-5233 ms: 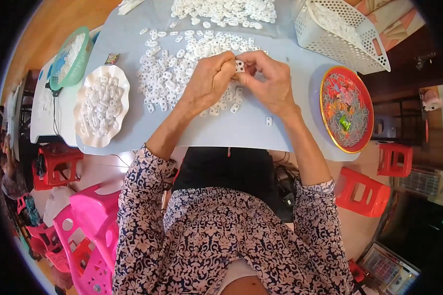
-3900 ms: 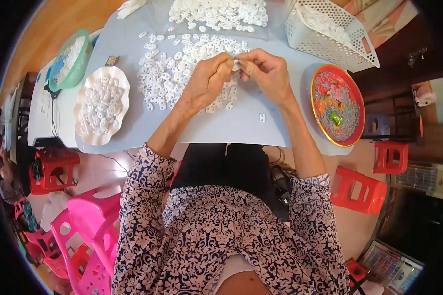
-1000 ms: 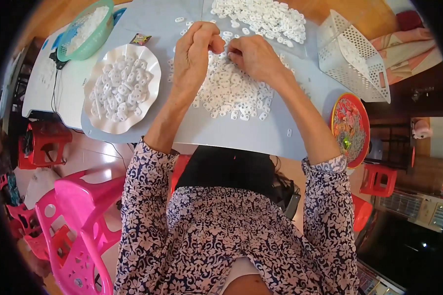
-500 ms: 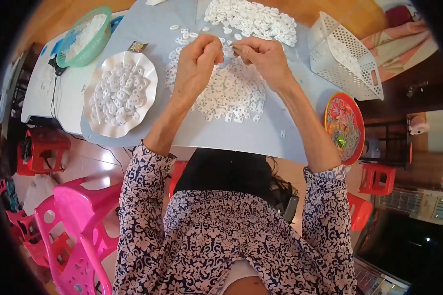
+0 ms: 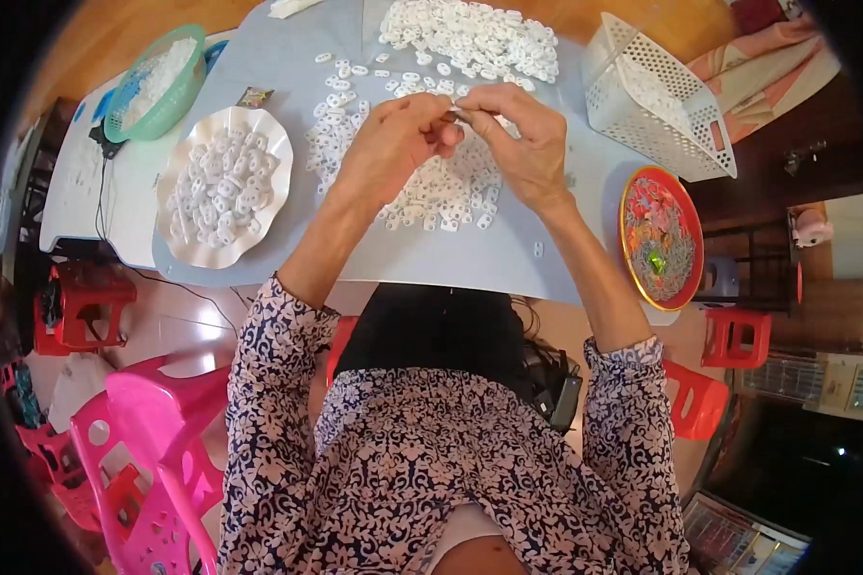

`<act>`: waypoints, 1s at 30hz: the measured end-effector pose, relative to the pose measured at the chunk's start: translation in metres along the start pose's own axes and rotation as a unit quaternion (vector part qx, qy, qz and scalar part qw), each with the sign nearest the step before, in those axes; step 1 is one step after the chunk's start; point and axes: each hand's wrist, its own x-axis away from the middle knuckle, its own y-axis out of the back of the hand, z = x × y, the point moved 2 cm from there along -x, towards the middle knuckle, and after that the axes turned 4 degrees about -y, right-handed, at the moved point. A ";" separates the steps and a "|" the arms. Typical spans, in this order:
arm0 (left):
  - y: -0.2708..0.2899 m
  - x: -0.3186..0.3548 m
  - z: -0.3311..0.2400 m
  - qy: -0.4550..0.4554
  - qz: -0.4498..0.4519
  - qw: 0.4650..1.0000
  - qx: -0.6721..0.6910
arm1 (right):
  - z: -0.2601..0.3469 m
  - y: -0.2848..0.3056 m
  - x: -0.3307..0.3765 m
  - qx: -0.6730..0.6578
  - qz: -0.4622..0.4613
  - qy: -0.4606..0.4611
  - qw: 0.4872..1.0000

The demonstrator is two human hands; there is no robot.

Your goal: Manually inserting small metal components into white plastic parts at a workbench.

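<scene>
Above a spread of small white two-holed plastic pieces (image 5: 441, 206), my two hands meet with their fingertips almost touching. My left hand (image 5: 398, 144) is closed in a pinch, its other fingers curled in. My right hand (image 5: 524, 139) also pinches, thumb against forefinger. Whatever sits between the fingertips is tiny and mostly hidden; a whitish speck shows there. To the left of my left hand, a white wavy-edged plate (image 5: 283, 168) holds a heap of thicker-looking white pieces. Beyond my hands lies another large pile of white pieces (image 5: 470, 36).
On the right stand a white perforated basket (image 5: 657, 115) with white contents and a red round tray (image 5: 697, 225) of small grey metal-looking bits. A green colander (image 5: 187, 96) sits far left. A small packet (image 5: 255, 97) lies by the plate. Pink chair (image 5: 149, 412) lower left.
My hands, apart before, have come together at the fingertips. The right hand moved inward and the left turned toward it. The whole view has shifted slightly.
</scene>
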 end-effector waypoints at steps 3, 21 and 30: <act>-0.007 0.003 0.003 -0.010 0.002 1.000 0.005 | -0.004 0.000 0.012 -0.056 -0.012 -0.049 0.997; -0.020 0.009 0.016 -0.101 -0.017 0.943 -0.317 | -0.008 -0.011 0.034 -0.188 -0.106 -0.245 0.945; -0.016 0.015 0.019 -0.100 -0.010 0.955 -0.279 | -0.034 0.041 0.037 0.070 -0.038 -0.188 0.979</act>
